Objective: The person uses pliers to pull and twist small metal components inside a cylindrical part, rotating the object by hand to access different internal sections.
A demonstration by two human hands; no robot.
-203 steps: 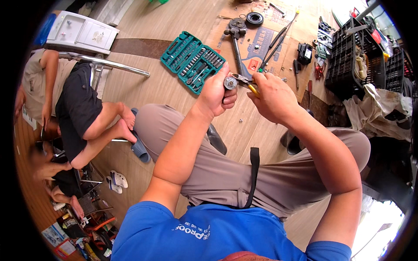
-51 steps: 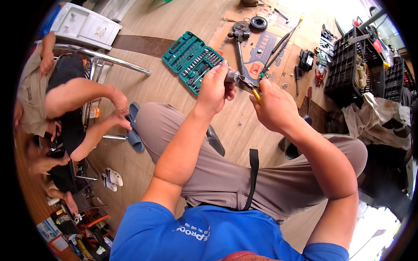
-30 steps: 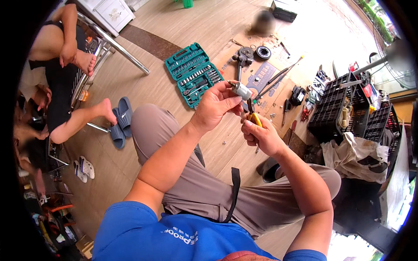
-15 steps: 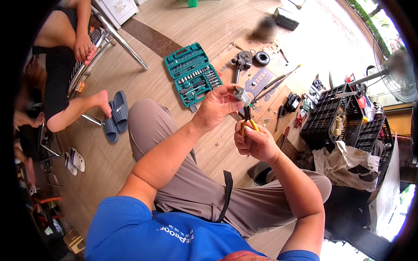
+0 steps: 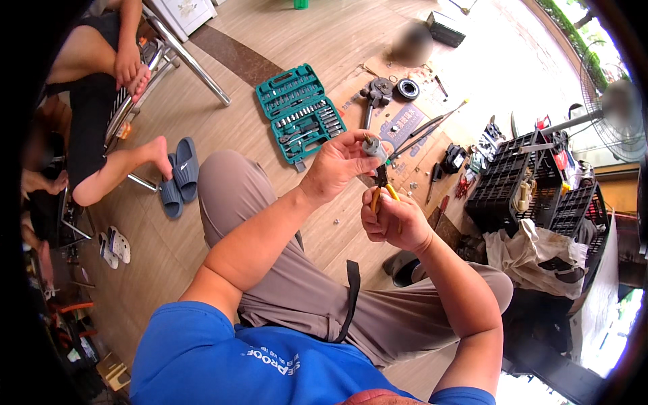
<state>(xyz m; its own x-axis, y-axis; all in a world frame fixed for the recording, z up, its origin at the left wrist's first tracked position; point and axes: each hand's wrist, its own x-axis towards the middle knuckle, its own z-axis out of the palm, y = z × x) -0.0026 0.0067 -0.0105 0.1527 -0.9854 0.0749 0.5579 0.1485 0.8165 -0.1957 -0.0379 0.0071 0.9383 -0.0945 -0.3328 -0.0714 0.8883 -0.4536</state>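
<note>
My left hand point(image 5: 332, 170) pinches a small silver-grey cylindrical metal part point(image 5: 375, 151) between thumb and fingers, out in front of my knees. Yellow-handled pliers point(image 5: 394, 192) are in my right hand point(image 5: 398, 223), just below it. Their dark jaws point up at the lower end of the part. Whether the jaws grip it or only touch it I cannot tell. Beyond my hands, a flat cardboard sheet point(image 5: 349, 101) carries a dark metal part with a long shaft point(image 5: 378, 93), a black ring-shaped part point(image 5: 408, 89) and dark cables point(image 5: 428, 127).
A green socket-set case point(image 5: 275, 116) lies open ahead of my left knee. Black plastic crates point(image 5: 499, 182) with tools, a pale cloth point(image 5: 540, 253) and a standing fan point(image 5: 611, 121) are at the right. Blue-grey slippers point(image 5: 185, 172) and a seated person's bare foot point(image 5: 158, 159) are at left.
My right hand has shifted very slightly to the left with the pliers. My left hand keeps the metal part in nearly the same place.
</note>
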